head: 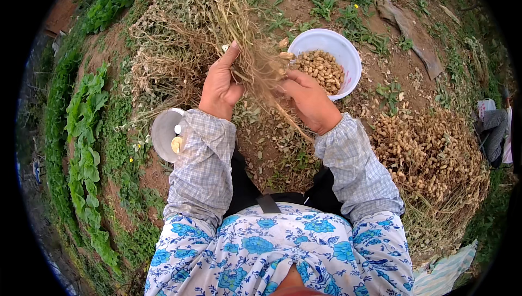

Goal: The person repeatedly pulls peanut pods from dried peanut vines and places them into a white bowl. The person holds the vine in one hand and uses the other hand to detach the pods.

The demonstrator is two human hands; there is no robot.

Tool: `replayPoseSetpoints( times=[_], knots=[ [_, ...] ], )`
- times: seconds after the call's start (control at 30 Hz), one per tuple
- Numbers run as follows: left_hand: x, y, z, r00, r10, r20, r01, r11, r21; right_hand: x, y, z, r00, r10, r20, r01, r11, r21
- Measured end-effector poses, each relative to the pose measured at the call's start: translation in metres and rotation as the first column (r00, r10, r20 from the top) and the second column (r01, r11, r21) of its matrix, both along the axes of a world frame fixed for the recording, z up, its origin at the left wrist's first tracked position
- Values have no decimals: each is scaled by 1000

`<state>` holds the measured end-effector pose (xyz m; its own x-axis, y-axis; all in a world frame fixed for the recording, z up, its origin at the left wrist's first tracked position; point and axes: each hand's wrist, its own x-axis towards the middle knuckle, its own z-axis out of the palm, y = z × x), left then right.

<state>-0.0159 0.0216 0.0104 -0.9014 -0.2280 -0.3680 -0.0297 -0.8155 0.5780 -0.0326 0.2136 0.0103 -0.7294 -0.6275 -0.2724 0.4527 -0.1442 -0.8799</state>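
My left hand [223, 86] grips a bundle of dried peanut plants [232, 18] by the stems, thumb on top. The tangled roots hang toward my right hand [308, 100], whose fingers are among them, near a few peanuts still on the roots. Blur and root strands hide whether those fingers are closed on a pod. Just beyond the right hand stands a white plastic bucket [354, 57], partly filled with unshelled peanuts [320, 69].
A heap of pulled peanut plants [171, 51] lies ahead on the left. A pale container [163, 137] sits beside my left forearm. To the right is a large pile of peanut plants with pods [428, 153]. Leafy green vegetables [83, 145] grow at far left; a dirty cloth [412, 37] lies at upper right.
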Motion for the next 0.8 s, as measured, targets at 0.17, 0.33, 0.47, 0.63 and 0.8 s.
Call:
replayPoseSetpoints(
  times=[0.17, 0.33, 0.47, 0.63, 0.8],
  knots=[
    [-2, -2, -6, 999, -42, -1, 42, 999, 10, 3, -1, -2, 995, -5, -99, 18, 992, 129],
    [1, 2, 5, 999, -45, 23, 43, 997, 63, -13, 9, 6, 366, 93, -926, 532, 795, 290],
    [1, 1, 2, 997, -51, 53, 49, 998, 30, -36, 19, -3, 397, 7, -918, 538, 809, 238],
    [1, -2, 4, 997, -28, 72, 25, 999, 49, -38, 32, 12, 920, -115, -375, 174, 977, 128],
    [-5, -13, -5, 996, 35, 82, -38, 998, 43, -75, 76, -8, 875, -137, -464, 309, 896, 319]
  ],
)
